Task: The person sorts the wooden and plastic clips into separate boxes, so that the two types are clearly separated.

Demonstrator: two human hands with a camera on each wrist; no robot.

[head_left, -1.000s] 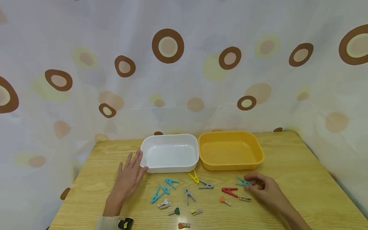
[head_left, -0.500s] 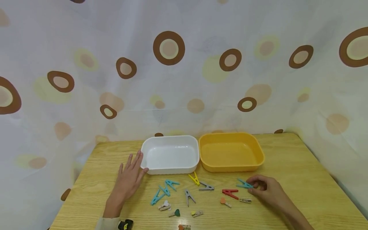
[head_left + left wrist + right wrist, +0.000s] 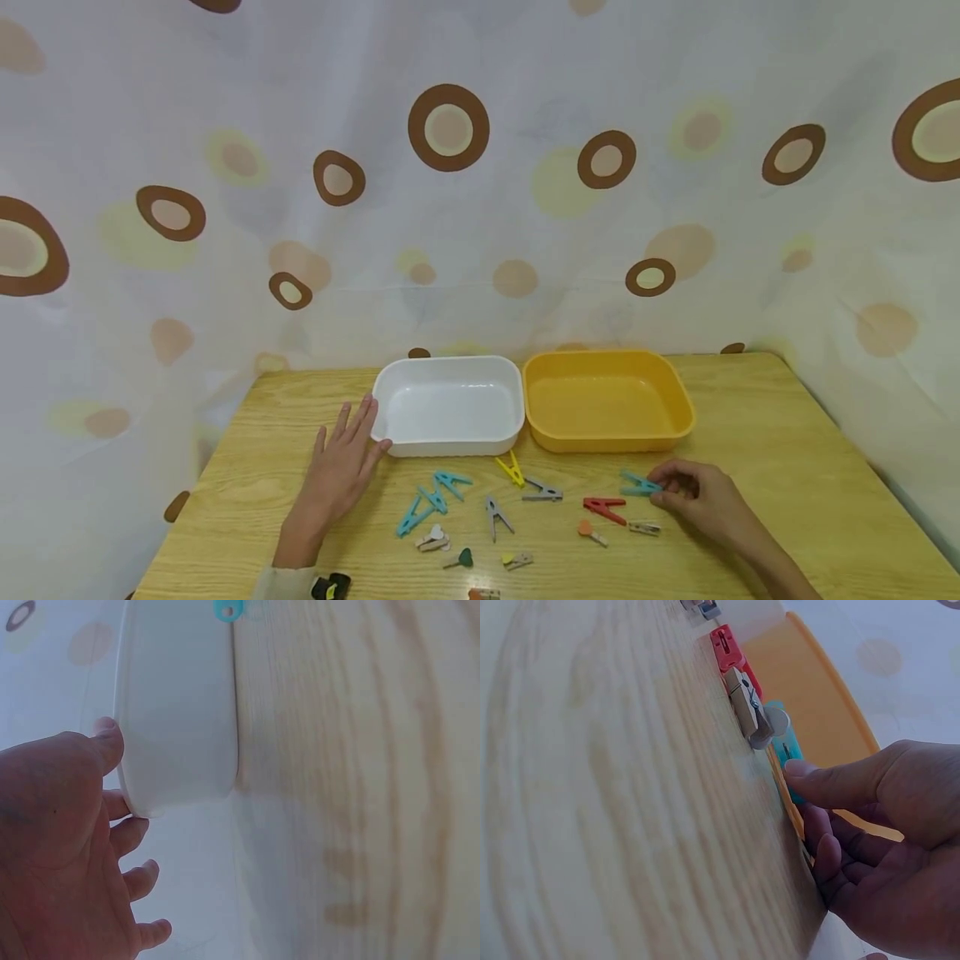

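Note:
At the right, my right hand (image 3: 703,500) pinches a blue plastic clothespin (image 3: 637,485) between thumb and fingers, close to the tabletop. In the right wrist view, the thumb covers one end of this clothespin (image 3: 786,742). A red clothespin (image 3: 603,507) and a small wooden clothespin (image 3: 644,528) lie just left of that hand. My left hand (image 3: 339,477) rests at the near left corner of a white plastic tray (image 3: 450,447), its fingers extended. Seen from the left wrist, thumb and index finger touch the rim of the tray (image 3: 180,712) while the others spread apart.
A yellow tray (image 3: 611,444) stands against the white one. Before them lie several blue clothespins (image 3: 432,498), grey ones (image 3: 495,512), a yellow one (image 3: 513,471) and several small wooden ones (image 3: 517,561). A patterned curtain (image 3: 480,208) hangs behind the wooden table (image 3: 757,433).
The head view has shifted slightly, moving everything a little down and right. Both hands hold nearly the same places; the right keeps its pinch on the blue clothespin.

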